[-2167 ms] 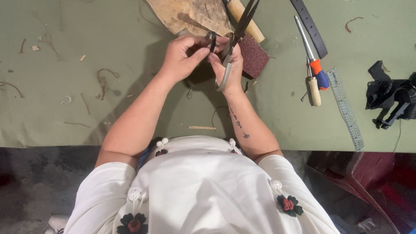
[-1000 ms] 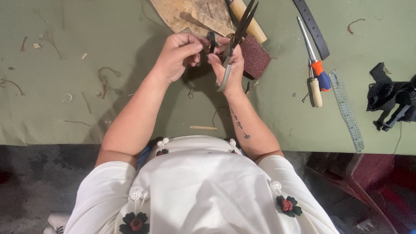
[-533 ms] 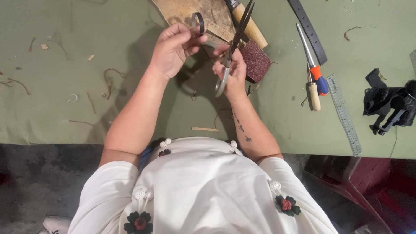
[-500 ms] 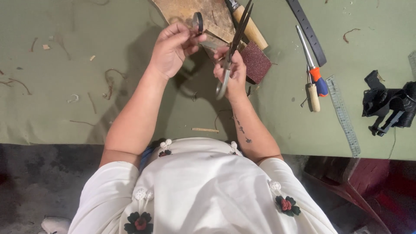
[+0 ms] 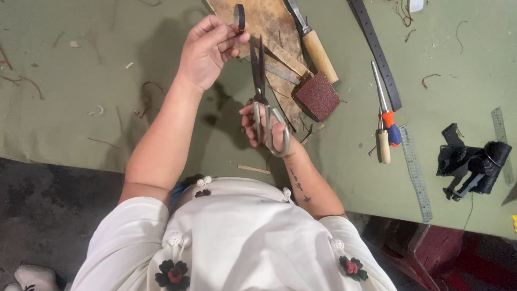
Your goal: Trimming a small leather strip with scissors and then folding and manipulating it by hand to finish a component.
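A dark leather strip [image 5: 239, 17], seemingly already cut free, is pinched in the left hand [image 5: 207, 48] at twelve o'clock over the green tabletop [image 5: 81, 81], while the right hand [image 5: 264, 129] grips closed scissors [image 5: 261, 91] just below, trimming apparently unfinished.

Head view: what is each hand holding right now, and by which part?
The left hand pinches a small dark strip loop at its lower end. The right hand grips grey-handled scissors by the handle loops, blades shut.
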